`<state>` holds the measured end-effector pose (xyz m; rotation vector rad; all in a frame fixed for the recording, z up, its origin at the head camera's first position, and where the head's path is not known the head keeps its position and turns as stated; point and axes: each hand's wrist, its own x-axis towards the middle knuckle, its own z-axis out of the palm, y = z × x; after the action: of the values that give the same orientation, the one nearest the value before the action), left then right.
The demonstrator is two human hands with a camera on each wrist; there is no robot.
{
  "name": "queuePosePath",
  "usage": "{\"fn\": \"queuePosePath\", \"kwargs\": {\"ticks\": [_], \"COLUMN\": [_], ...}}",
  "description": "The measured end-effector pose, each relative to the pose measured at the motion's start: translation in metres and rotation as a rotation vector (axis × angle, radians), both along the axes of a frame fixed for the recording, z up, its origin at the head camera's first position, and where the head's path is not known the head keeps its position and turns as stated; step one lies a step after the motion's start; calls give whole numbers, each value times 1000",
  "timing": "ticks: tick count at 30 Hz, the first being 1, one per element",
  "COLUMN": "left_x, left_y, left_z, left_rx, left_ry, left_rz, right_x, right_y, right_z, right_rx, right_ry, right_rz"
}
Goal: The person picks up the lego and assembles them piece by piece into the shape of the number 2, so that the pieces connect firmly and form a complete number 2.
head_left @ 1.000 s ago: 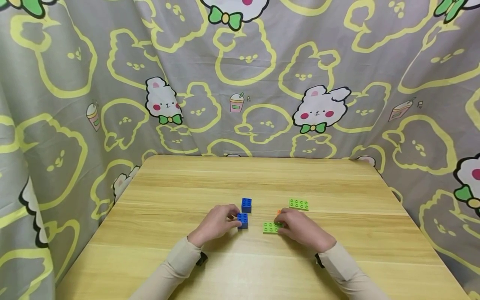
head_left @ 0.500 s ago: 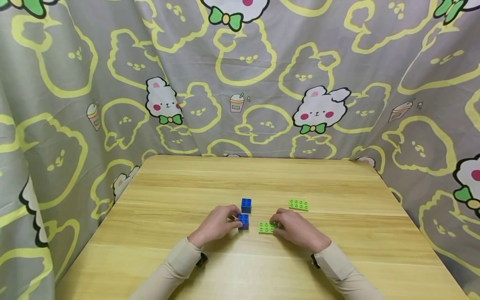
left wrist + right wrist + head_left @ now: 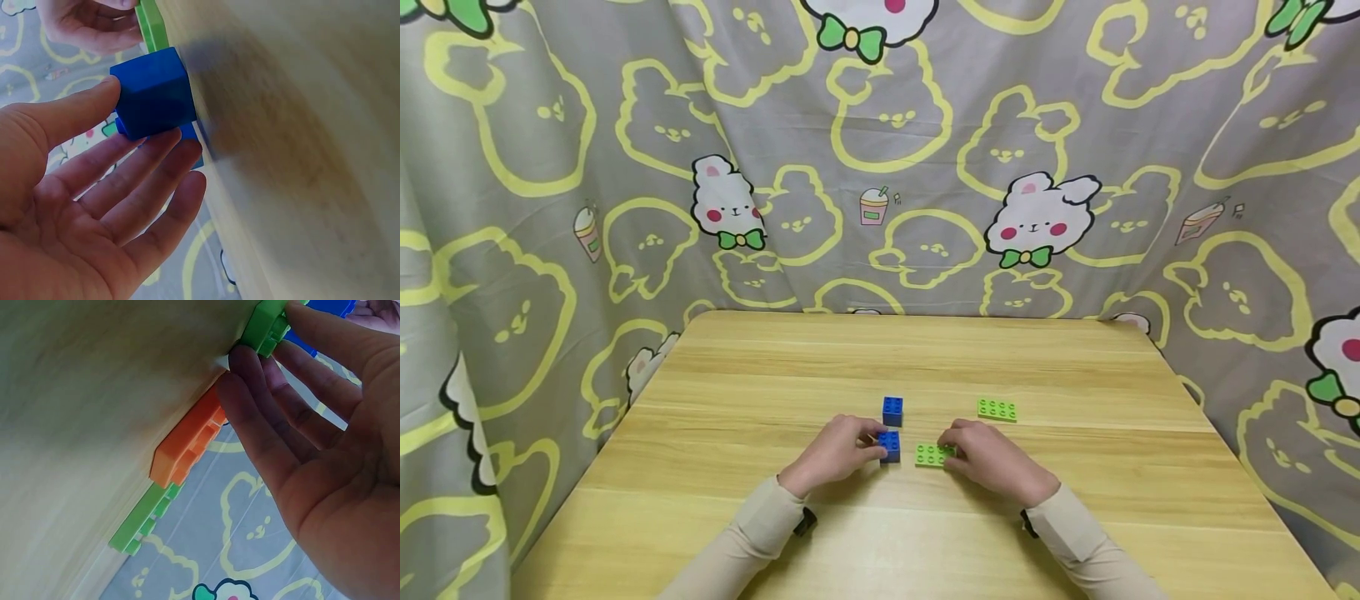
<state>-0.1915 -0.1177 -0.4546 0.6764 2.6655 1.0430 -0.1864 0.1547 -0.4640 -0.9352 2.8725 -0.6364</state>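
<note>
Thumb and fingertips of my left hand (image 3: pixel 833 450) pinch a blue building brick (image 3: pixel 891 447) near the middle of the table; its smooth side fills the grip in the left wrist view. Just to the right, my right hand (image 3: pixel 997 458) holds a flat light green building brick (image 3: pixel 928 455) by its right end, studs up. Only a small gap separates the two held bricks in the head view. A second blue brick (image 3: pixel 892 410) stands right behind the first. In the right wrist view an orange brick (image 3: pixel 190 440) lies beside the right fingertips; the right hand hides it from the head view.
Another flat green brick (image 3: pixel 997 410) lies farther back on the right. All the bricks are on a wooden table (image 3: pixel 760 358). A grey curtain (image 3: pixel 925 125) with yellow outlines and rabbit faces hangs around the back and sides.
My right hand has slid the green brick to the left, toward the blue one. The left hand has shifted its blue brick slightly right and nearer. The orange brick has gone behind the right hand.
</note>
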Motion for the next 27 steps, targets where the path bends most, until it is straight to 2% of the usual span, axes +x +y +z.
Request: {"fn": "queuePosePath", "kwargs": {"ticks": [22,27], "left_x": [2,2], "left_y": [2,5], "left_z": [-3,-2], "left_rx": [40,79], "left_ry": [-12,16], "left_rz": [7,-2], "right_x": [1,2], "right_y": [0,-1], "right_z": [-2,0], "right_rx": [-21,-23], "right_ry": [7,14], "right_rz": [23,25]}}
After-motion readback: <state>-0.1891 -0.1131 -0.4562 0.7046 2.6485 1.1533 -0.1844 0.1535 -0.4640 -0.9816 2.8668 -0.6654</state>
